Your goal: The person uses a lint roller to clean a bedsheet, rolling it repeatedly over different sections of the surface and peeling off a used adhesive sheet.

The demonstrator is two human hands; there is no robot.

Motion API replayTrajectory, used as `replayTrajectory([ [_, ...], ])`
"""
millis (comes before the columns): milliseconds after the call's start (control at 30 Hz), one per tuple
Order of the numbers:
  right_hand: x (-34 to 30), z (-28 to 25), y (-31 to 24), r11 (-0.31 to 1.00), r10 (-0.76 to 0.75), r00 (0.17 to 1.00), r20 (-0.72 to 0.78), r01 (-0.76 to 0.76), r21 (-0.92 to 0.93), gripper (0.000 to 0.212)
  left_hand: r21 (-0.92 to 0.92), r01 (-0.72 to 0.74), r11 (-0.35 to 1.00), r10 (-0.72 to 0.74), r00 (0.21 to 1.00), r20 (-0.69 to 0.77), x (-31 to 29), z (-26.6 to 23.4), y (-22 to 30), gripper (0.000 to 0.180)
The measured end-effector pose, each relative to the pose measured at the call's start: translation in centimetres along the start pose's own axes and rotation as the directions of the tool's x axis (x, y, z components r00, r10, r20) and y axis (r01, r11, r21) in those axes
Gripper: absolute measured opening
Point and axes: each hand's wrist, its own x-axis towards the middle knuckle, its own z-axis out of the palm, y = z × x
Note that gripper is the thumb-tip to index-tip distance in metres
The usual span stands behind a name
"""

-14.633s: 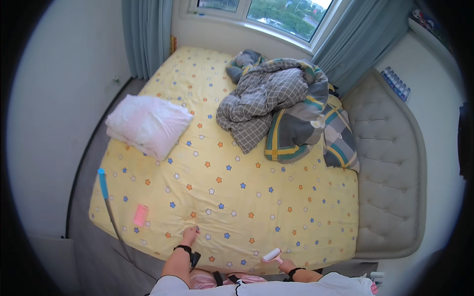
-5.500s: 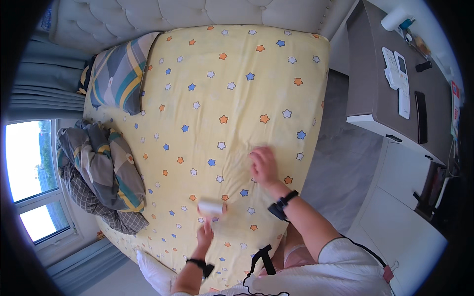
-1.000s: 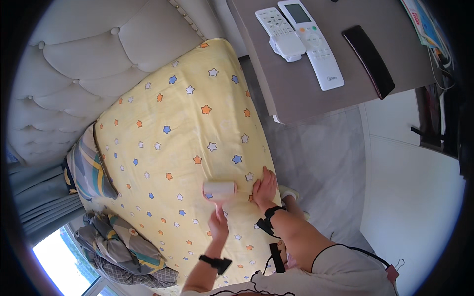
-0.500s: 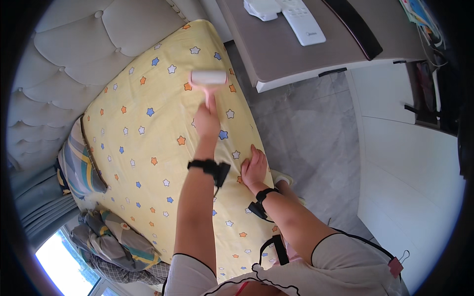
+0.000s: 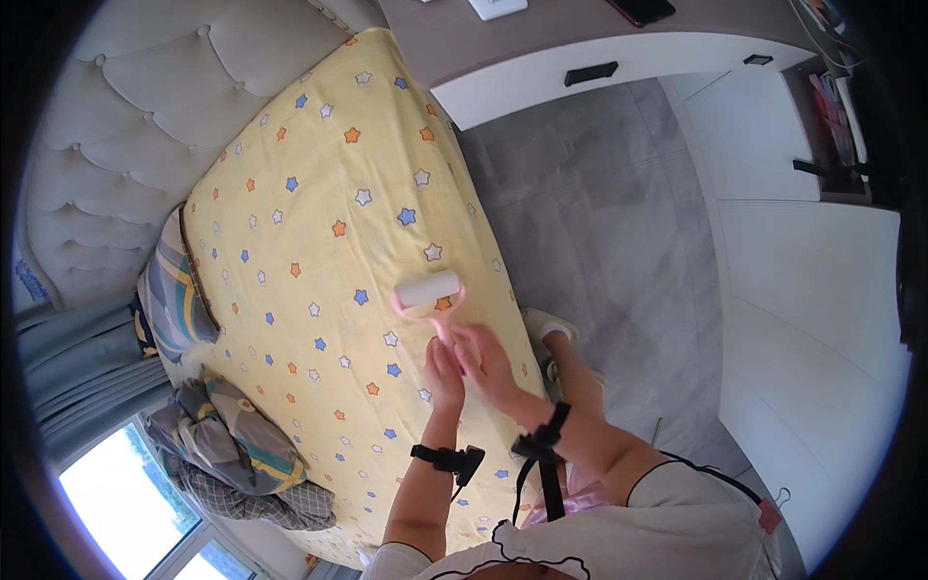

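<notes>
A lint roller (image 5: 428,288) with a white roll and a pink frame is held over the yellow star-print bed sheet (image 5: 319,246). Its short handle points back toward me, with both hands meeting around it. My left hand (image 5: 446,375) is closed at the handle's lower end. Against it from the right, my right hand (image 5: 488,365) has its fingers bent onto the handle just below the pink fork. The handle's end is hidden by my fingers.
Left of the bed rises a tufted headboard (image 5: 155,97). A striped pillow (image 5: 179,290) and a bunched quilt (image 5: 237,445) lie at the left edge. A desk (image 5: 541,58) with drawers stands beyond, white cabinets (image 5: 802,280) stand at right, and grey floor tiles (image 5: 599,213) lie between.
My left hand has drawn the lint roller back toward me from the bed's far part. My right hand has left the sheet's edge and joined it at the handle.
</notes>
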Motion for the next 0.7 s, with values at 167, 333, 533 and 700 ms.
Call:
replayTrajectory([
  [167,-2.5,-0.4,0.6,0.972,0.232,0.969,-0.080,-0.227,0.067,0.035,0.006,-0.054,0.999,0.052,0.979,0.195,-2.5,1.6,-2.7,0.028],
  [333,-0.8,-0.6,2.0,0.933,0.278,0.958,-0.066,-0.253,0.255,0.027,-0.285,0.262,0.922,-0.222,0.961,0.165,-3.1,2.0,-2.3,0.033],
  [533,1.0,-1.0,1.0,0.854,0.330,0.943,-0.044,-0.278,0.440,0.034,0.423,-0.115,0.899,0.149,0.988,-0.047,1.9,1.2,0.6,0.017],
  [700,4.2,-1.5,2.2,0.879,0.382,0.922,0.072,-0.386,0.279,0.040,0.870,-0.315,0.379,0.682,0.731,-0.032,10.4,-1.0,1.7,0.009],
])
